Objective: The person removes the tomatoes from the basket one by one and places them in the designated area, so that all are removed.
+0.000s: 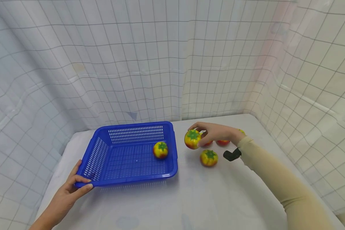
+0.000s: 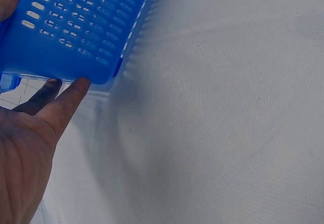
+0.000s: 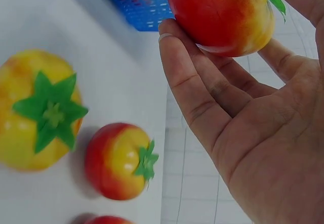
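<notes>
- While the right hand (image 1: 214,131) grasps a yellow-and-red imitation tomato (image 1: 191,141) between thumb and fingers, the left hand (image 1: 66,191) pinches the near-left corner of a blue slotted basket (image 1: 135,181).
- Left of the right fingers, past the basket's side wall, lies a second tomato (image 1: 160,150); nearer the person than those fingers, a loose tomato (image 1: 209,158) rests on the white tabletop (image 1: 149,207).
- The held one's skin looks slick, so a loosened grip could let it slip and roll.
- Too low beside the rim, those fingers might knock it.
- Uneven pressure from the left fingers could tilt the basket, shifting the tomato inside.
</notes>
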Tool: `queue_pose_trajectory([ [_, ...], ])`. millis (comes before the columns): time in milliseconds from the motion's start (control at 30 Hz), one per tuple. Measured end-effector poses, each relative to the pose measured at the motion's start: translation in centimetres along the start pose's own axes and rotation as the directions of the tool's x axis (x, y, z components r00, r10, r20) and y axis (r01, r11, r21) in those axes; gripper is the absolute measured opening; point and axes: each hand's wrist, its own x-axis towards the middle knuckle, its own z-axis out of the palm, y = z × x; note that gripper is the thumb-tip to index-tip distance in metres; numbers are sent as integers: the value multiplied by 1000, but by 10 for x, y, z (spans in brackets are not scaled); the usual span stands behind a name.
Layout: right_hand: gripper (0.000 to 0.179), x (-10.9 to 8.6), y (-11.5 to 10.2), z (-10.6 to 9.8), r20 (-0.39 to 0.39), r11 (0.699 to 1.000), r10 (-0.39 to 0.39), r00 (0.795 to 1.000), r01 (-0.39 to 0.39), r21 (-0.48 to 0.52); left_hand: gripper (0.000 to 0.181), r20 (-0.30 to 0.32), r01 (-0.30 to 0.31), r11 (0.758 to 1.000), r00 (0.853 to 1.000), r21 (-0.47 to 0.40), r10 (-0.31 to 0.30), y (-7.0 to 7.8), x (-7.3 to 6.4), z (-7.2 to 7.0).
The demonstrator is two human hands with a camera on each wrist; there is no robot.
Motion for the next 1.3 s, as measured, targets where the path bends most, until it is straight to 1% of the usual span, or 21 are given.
queue_pose_trajectory([
  [67,66,-6,7,-2,-11,999,31,999,-31,9,27,2,2,1000,1000,2,-2,0,1,0],
  [167,67,-15,16,-5,-20,998,56,998,-56,30,26,4,3,1000,1000,0,-3,0,1,0],
  [267,66,-25,27,-7,-26,998,42,999,-40,54,26,4,0,1000,1000,2,0,0,1,-1],
  [433,64,-42,44,-12,-63,999,22,998,-21,28,26,4,1,1000,1000,-4,-1,-1,1,-1],
  [567,64,-54,57,-16,-78,999,31,996,-28,38,27,5,2,1000,1000,-11,-2,-1,1,-1],
  [767,65,-71,74,-20,-99,996,39,994,-31,85,27,4,-1,1000,1000,-8,1,0,1,-1],
  [867,67,-79,81,-20,-122,996,53,991,-44,76,26,1,-4,1000,1000,-4,4,0,1,-1],
  [967,70,-85,88,-19,-140,995,79,987,-70,70,25,1,-6,1000,1000,-6,6,0,1,-1],
  [1167,71,-91,104,-14,-114,990,106,988,-94,105,24,2,-4,1000,1000,3,4,-1,1,-1],
  [1300,72,-93,113,-10,-118,988,125,985,-112,110,23,6,-6,1000,1000,-4,6,-1,1,-1],
])
